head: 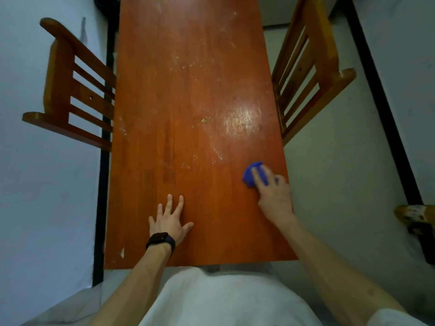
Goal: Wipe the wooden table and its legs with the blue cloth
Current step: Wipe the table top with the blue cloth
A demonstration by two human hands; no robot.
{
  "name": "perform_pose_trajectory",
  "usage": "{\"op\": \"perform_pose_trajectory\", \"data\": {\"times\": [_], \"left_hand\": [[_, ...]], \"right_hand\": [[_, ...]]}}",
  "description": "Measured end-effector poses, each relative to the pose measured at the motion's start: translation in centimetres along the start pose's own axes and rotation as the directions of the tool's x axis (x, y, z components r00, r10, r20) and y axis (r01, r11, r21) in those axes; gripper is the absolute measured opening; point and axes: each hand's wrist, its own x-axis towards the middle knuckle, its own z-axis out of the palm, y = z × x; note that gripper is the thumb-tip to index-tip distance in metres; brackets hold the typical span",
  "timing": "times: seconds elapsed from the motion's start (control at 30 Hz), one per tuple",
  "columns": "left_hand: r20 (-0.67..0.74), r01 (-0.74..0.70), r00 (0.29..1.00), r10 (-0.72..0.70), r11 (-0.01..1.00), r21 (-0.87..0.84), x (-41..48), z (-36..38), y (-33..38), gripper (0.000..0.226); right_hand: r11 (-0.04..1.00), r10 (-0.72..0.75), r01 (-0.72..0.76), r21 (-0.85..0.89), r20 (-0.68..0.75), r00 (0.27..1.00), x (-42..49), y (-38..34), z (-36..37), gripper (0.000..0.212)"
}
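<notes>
Right hand (273, 189) presses bunched cloth (250, 174) flat on table (188, 90), lower right near the edge. Left hand (169, 220) spread, palm down, lower centre. Dusty smears mid-frame.

Cloth (250, 173) on table (188, 90) — chairs (70, 90) flank it.

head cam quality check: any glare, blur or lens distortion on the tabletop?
Head view: bright glare patch on the wooden table, right of centre, washing out the grain; right hand and blue cloth slightly soft; left hand sharper; wide-angle lens splays both chairs outward; room dim, edges darker.
</notes>
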Motion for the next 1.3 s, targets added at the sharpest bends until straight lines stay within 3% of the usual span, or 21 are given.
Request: {"op": "perform_pose_trajectory", "data": {"times": [0.1,0.17,0.23,0.33,0.43,0.5,0.6,0.63,0.67,0.7,0.77,0.8,0.87,0.9,1.0,1.1,1.2,1.3], "left_hand": [[0.015,0.012,1.0,-0.012,0.999,-0.032,-0.2,-0.2,0.0,0.089],[0.013,0.014,1.0,-0.013,0.999,-0.051,-0.2,-0.1,-0.1,0.089],[-0.004,0.007,1.0,-0.007,0.998,-0.061,-0.1,0.1,-0.3,0.089],[-0.014,-0.003,1.0,0.001,0.994,-0.106,-0.2,0.5,-0.6,0.088],[-0.079,0.011,0.996,-0.029,0.976,-0.219,-0.5,0.9,-1.3,0.082],[-0.141,0.066,0.983,-0.114,0.95,-0.306,-0.9,1.6,-3.2,0.075],[-0.171,0.138,0.964,-0.204,0.932,-0.336,-1.3,3.6,-7.7,0.071],[-0.16,0.133,0.968,-0.191,0.94,-0.316,-1.2,4.0,-9.2,0.07],[-0.158,0.109,0.974,-0.16,0.951,-0.289,-1.1,4.3,-10.2,0.069],[-0.171,0.072,0.978,-0.121,0.961,-0.267,-1.0,4.3,-11.0,0.068],[-0.226,0.002,0.972,-0.067,0.961,-0.275,-0.7,3.5,-12.0,0.063],[-0.244,-0.012,0.968,-0.062,0.956,-0.292,-0.5,3.0,-12.3,0.06],[-0.256,-0.01,0.964,-0.076,0.948,-0.319,0.4,2.1,-13.0,0.061],[-0.256,-0.003,0.963,-0.086,0.944,-0.331,1.0,1.7,-13.4,0.065],[-0.232,0.015,0.967,-0.102,0.937,-0.348,3.3,0.9,-15.1,0.07],[-0.152,0.01,0.986,-0.062,0.947,-0.321,4.4,1.2,-16.5,0.069],[-0.111,-0.017,0.994,-0.018,0.952,-0.306,4.8,1.6,-17.5,0.067],[-0.078,-0.031,0.997,0.007,0.952,-0.306,5.0,1.9,-17.8,0.067]], "right_hand": [[0.901,0.425,-0.425,0.086,0.01,0.905,1.6,5.5,-2.6,0.085],[0.851,0.515,-0.51,0.128,-0.006,0.857,2.4,6.5,-3.9,0.081],[0.915,0.391,-0.374,0.149,-0.11,0.914,2.6,3.8,-4.1,0.077],[0.985,0.077,-0.057,0.162,-0.119,0.99,1.1,-3.8,-2.1,0.076],[0.956,-0.225,0.233,0.181,-0.064,0.972,-1.2,-10.6,1.1,0.079],[0.9,-0.417,0.409,0.152,0.023,0.909,-2.9,-13.5,3.0,0.084],[0.696,-0.713,0.715,0.069,0.183,0.677,-5.0,-15.5,4.8,0.091],[0.659,-0.742,0.752,0.031,0.192,0.642,-4.7,-15.2,4.9,0.093],[0.673,-0.728,0.739,-0.015,0.161,0.666,-3.8,-14.7,4.7,0.093],[0.743,-0.661,0.668,-0.049,0.111,0.743,-2.6,-14.0,4.4,0.093],[0.937,-0.345,0.345,-0.046,0.008,0.938,0.4,-12.6,2.6,0.087],[0.988,-0.153,0.153,-0.015,-0.027,0.988,2.0,-12.0,1.4,0.083],[0.996,0.08,-0.077,0.049,-0.072,0.994,4.4,-11.8,-0.6,0.071],[0.994,0.097,-0.09,0.069,-0.109,0.989,5.1,-12.6,-1.2,0.067],[0.99,-0.091,0.108,0.087,-0.174,0.981,4.8,-18.4,-1.0,0.069],[0.943,-0.316,0.322,0.083,-0.076,0.946,3.8,-26.2,1.9,0.077],[0.914,-0.402,0.395,0.097,0.064,0.913,4.2,-32.3,4.6,0.081],[0.89,-0.456,0.452,0.059,0.094,0.885,5.6,-31.6,5.3,0.081]]}}
